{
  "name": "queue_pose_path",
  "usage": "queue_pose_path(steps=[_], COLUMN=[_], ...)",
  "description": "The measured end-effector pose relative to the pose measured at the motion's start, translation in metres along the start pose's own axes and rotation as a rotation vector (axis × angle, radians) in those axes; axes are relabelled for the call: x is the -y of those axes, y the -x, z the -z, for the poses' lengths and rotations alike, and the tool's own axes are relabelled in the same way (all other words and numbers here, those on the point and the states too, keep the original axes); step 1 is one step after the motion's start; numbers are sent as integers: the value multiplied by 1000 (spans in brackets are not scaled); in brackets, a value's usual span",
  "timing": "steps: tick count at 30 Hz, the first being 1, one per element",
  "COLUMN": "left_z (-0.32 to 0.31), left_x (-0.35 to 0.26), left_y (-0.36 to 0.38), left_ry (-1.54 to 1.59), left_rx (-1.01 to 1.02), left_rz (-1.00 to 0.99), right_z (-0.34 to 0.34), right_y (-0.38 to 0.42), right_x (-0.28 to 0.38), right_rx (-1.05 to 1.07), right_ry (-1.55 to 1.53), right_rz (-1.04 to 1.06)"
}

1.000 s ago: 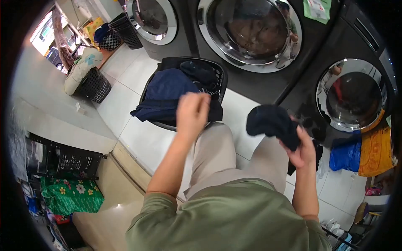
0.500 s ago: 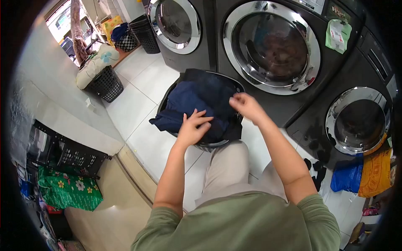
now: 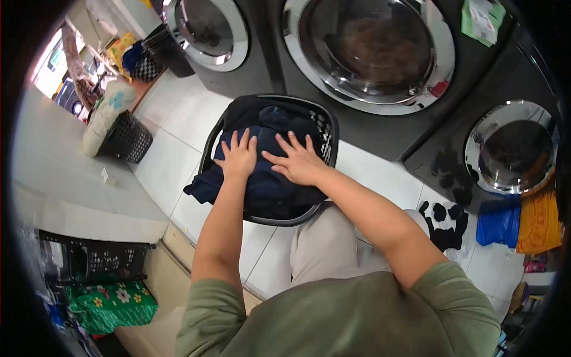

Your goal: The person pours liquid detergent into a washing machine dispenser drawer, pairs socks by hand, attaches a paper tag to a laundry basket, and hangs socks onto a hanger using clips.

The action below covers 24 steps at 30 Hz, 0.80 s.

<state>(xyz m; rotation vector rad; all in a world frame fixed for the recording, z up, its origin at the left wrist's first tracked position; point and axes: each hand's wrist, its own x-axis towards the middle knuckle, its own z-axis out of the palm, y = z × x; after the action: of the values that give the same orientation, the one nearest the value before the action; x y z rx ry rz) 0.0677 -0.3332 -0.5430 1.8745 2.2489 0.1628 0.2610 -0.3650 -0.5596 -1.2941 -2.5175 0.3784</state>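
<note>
Navy clothes under both flat hands drape over the basket rim leftward

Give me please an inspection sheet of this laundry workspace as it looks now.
Surface: white tiled floor.
Job's things: dark navy clothes piled in a black plastic laundry basket, spilling over its left rim.
Clutter: black socks, blue and orange cloth, green floral bag.
Hands: left hand and right hand flat on the clothes, fingers spread.
Cables: nothing seen.
Surroundings: dark front-loading washing machines, a second black basket.
</note>
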Motion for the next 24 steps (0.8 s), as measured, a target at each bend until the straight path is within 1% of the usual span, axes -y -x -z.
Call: queue_pose_path(steps=[1, 2, 4, 5, 6, 7, 8, 9, 10, 11, 12, 13, 14, 15, 16, 17, 18, 19, 20, 21, 22, 23, 24], left_z=[4, -4, -40, -27, -38, -25, -44, -57, -32, -27, -22, -14, -9, 4, 20, 21, 16, -4, -10, -22, -67, -63, -59], left_x=[-3, 4, 47, 36, 55, 39, 76, 106, 71, 63, 70, 80, 79, 43, -7, -41, -86, -123, -153, -183, -180, -203, -226], left_y=[-4, -7, -46, -27, -42, -31, -69, -96, -63, -59, -52, -44, -39, -1, 54, 86, 125, 158, 189, 223, 233, 256, 279], left_ry=[-16, -45, -182, -216, -306, 6, -100, -184, 141, 155, 166, 259, 346, 239, 124, 144, 219, 559, 218, 142, 522, 421, 327], left_rx=[10, -52, -274, -273, -317, -212, -266, -356, -206, -298, -393, -462, -525, -694, -859, -891, -857, -623, -552, -425, -239, -67, 129], left_rz=[24, -17, -475, -463, -651, -516, -702, -830, -459, -461, -448, -362, -262, -355, -449, -576, -738, -803, -1046, -1135, -1158, -1310, -1446], right_z=[16, 23, 34, 46, 47, 52, 61, 61, 83, 82, 61, 41, 23, 14, -27, -28, -64, -93, -112, -106, -95, -88, -92], right_y=[-9, -15, 2, 29, 53, 87, 127, 167, 227, 278, 328, 373, 421, 470, 523, 566, 614, 653, 674, 672, 666, 664, 666], right_x=[-3, -6, -5, 6, 8, 8, -2, -18, -28, -47, -72, -92, -116, -142, -181, -186, -213, -236, -251, -258, -260, -265, -278], right_rx=[143, 239, 168, 133, 82, 29, -42, -138, -142, -102, -238, -533, -871, -1068, -998, -702, -400, -464, -521, -827, -1144, -1469, -1526], right_ry=[-36, -45, -65, -132, -187, -261, -500, -769, -841, -955, -976, -896, -1230, -1165, -846, -421, -197, -406, -623, -839, -1057, -1276, -1122], right_rz=[-14, 8, 96, 79, 94, 141, 217, 278, 131, -116, -372, -489, -563, -856, -1312, -1585, -1651, -1716, -1774, -1817, -1828, -1800, -1795])
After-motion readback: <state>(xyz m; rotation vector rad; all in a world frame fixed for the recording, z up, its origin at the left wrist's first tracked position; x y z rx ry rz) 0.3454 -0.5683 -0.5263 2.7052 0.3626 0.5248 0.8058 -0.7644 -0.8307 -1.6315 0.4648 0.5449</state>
